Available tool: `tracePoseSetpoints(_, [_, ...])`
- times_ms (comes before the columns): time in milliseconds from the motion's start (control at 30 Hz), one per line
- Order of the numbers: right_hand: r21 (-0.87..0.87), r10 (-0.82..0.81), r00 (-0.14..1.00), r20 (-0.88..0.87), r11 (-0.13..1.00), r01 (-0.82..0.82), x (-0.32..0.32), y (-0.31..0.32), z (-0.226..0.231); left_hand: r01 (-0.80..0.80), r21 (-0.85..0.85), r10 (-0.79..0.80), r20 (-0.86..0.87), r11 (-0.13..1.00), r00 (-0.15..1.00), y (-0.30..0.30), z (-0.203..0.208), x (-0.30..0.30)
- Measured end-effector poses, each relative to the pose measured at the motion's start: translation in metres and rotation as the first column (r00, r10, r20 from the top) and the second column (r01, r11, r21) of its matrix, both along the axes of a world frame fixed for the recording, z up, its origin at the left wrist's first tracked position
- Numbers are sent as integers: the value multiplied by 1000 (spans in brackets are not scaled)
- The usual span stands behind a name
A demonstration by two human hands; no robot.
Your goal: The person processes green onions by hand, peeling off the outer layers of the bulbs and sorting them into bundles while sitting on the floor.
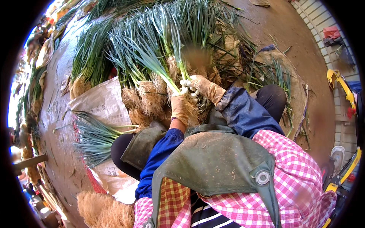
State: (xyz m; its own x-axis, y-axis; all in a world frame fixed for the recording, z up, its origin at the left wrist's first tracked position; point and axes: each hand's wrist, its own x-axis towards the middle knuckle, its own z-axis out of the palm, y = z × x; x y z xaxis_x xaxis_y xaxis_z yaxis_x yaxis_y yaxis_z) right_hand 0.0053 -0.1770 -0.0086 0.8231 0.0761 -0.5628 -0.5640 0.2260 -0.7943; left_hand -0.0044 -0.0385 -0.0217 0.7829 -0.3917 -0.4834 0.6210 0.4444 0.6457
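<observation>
My left hand (179, 107), in a tan glove, is closed around the white root end of green onions (166, 78), whose long leaves lean away to the far left. Close beside it, my gloved right hand (205, 88) has its fingers bent at the pale base of another green onion stalk (183, 67). Stringy tan roots (193, 110) hang below and between the two hands. Just beyond and to the left stand bundles of green onions (133, 49) with bushy roots (148, 98). Part of what the right fingers grip is hidden.
A smaller bunch of green onions (97, 136) lies at left on a pale printed sack (104, 99). Trimmed roots (104, 209) are heaped at lower left. Loose leaves lie on brown sacking (294, 79) at right. A yellow metal frame (344, 89) stands at the far right.
</observation>
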Motion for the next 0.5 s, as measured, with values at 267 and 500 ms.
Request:
tracePoseSetpoints(267, [371,-352,866,354,903,215,-30,-13,61,-69,114,73,-24,991,997,8,-2,3])
tracePoseSetpoints(500, [349,-144,988,57,930,115,20,-23,20,134,-257,-173,-136,957,975,9,36,-5])
